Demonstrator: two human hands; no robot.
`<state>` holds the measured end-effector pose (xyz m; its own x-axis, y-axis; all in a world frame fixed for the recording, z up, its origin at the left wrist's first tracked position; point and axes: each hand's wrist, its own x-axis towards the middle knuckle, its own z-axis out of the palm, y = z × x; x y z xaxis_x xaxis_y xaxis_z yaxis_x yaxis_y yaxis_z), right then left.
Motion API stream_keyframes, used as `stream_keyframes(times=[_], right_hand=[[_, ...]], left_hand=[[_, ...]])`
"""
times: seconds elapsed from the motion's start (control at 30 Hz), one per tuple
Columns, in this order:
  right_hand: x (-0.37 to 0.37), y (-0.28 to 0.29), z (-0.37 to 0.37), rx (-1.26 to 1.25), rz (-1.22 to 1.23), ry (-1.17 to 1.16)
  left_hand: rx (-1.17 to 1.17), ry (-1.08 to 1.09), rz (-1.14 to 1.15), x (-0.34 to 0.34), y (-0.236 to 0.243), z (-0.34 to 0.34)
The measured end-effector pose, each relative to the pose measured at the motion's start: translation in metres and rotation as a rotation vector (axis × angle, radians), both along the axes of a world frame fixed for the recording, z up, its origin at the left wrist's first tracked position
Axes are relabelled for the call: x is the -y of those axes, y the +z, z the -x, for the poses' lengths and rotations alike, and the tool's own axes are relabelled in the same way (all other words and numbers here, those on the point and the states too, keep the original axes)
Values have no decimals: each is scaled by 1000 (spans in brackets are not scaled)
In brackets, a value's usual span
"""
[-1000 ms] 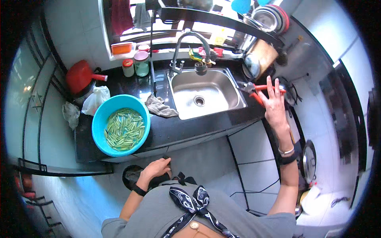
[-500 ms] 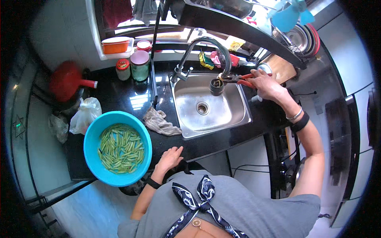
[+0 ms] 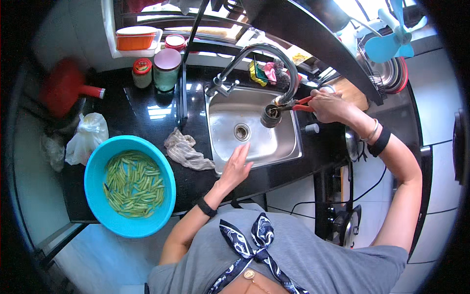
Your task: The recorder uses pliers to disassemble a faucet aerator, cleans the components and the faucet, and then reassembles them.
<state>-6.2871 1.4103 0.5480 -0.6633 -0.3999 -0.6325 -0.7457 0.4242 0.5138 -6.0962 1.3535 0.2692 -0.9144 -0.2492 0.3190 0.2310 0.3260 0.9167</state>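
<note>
Pliers with red handles are gripped in my right hand, which is closed round them. Their jaws reach to the outlet end of the curved chrome faucet. A dark cylindrical fitting sits at that outlet, tilted; whether the jaws clamp the fitting or the spout I cannot tell. Beneath it lies the steel sink with its round drain. My left hand is over the sink's front edge, fingers stretched out, holding nothing.
A turquoise tub of green pods in water stands at the left. Beside it are a white plastic bag and a striped cloth. Two lidded jars stand behind. A dark shelf overhangs the back right.
My left hand has moved up and right from the counter's front edge to the sink. My right hand still holds the pliers at the spout, and the fitting looks more tilted.
</note>
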Motion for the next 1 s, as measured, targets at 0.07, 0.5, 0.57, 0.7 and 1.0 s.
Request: stream_keyframes(times=[0.07, 0.5, 0.57, 0.7, 1.0], right_hand=[[-2, -4, 11, 18, -4, 7], [64, -1, -3, 62, -312, -72], [76, -6, -6, 31, -449, -66], [90, -7, -13, 33, -554, -3], [116, -26, -14, 13, -841, 39]], left_hand=[[-23, 44, -42, -3, 13, 19], [53, 284, -83, -11, 31, 113], [65, 226, -119, -14, 29, 116], [0, 292, -165, -15, 26, 117], [-54, 347, -126, -15, 25, 119]])
